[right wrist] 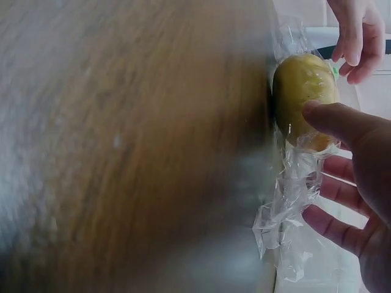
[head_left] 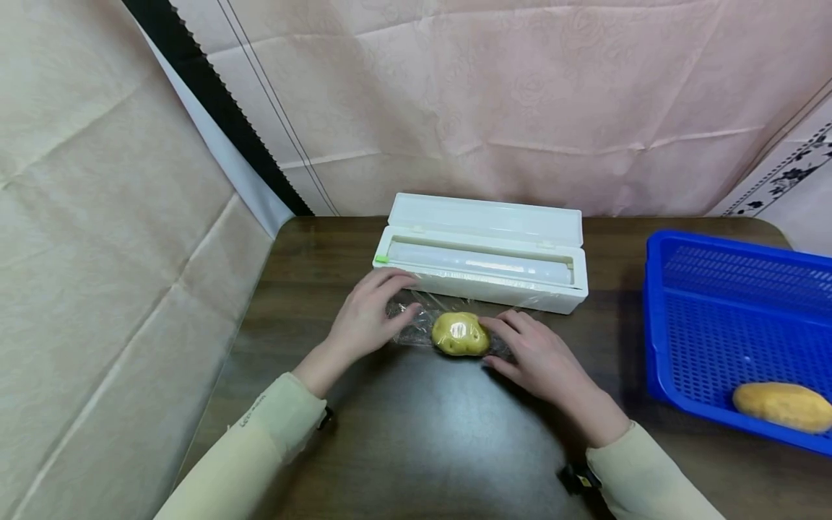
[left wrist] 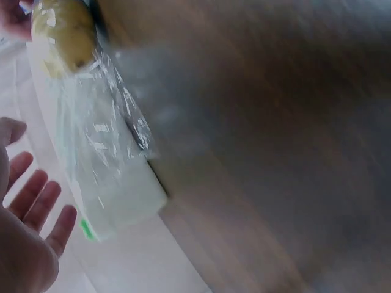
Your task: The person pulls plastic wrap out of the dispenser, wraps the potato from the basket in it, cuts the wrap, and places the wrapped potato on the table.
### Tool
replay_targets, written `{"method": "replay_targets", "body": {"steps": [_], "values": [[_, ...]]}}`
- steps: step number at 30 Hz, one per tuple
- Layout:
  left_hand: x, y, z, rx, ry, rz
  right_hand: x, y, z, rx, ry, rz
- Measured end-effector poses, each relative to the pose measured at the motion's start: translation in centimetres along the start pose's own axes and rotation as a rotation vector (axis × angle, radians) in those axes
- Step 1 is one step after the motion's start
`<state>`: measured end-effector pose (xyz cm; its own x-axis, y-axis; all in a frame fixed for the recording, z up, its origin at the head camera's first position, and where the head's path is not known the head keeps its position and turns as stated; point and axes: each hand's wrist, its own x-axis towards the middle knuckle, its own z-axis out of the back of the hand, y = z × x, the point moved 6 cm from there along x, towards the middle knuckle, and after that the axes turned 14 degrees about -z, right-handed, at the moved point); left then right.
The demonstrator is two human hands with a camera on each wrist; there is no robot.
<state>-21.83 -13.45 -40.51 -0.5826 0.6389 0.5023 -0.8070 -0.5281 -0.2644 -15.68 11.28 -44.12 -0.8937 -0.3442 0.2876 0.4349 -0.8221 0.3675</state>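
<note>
A yellow potato (head_left: 460, 334) lies on the brown table, covered in clear plastic wrap (head_left: 412, 326) that spreads out crumpled at both sides. Just behind it stands a white plastic-wrap box (head_left: 481, 289) with its lid raised and the roll (head_left: 481, 263) inside. My left hand (head_left: 370, 310) hovers over the wrap left of the potato, fingers loosely spread and holding nothing. At the potato's right end is my right hand (head_left: 536, 354). In the right wrist view its thumb (right wrist: 342, 122) lies over the potato's near side, while the other fingers extend loosely beside the wrap.
To the right sits a blue plastic basket (head_left: 656, 339) with another yellow potato (head_left: 783, 406) in it. Pale cloth (head_left: 487, 94) hangs behind the table and along its left side. A small green piece (head_left: 381, 258) marks the box's left end.
</note>
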Motion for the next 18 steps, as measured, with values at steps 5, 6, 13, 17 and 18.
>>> {"method": "replay_targets", "body": {"steps": [5,6,13,17,18], "values": [[-0.8,1.6,1.2,0.083,-0.021,0.087,-0.1,0.2,0.4,-0.003,0.005,0.005],[-1.0,2.0,1.3,0.093,-0.022,0.101,-0.2,0.3,0.6,-0.004,0.003,0.008],[-0.8,3.5,1.8,0.127,-0.017,0.168,0.3,1.0,1.7,0.001,-0.023,0.034],[-0.5,4.5,2.0,0.12,-0.019,0.225,1.0,1.7,2.2,0.012,-0.018,0.027],[-0.5,4.7,2.0,0.116,-0.019,0.236,1.3,1.8,2.3,0.015,-0.015,0.024]]}}
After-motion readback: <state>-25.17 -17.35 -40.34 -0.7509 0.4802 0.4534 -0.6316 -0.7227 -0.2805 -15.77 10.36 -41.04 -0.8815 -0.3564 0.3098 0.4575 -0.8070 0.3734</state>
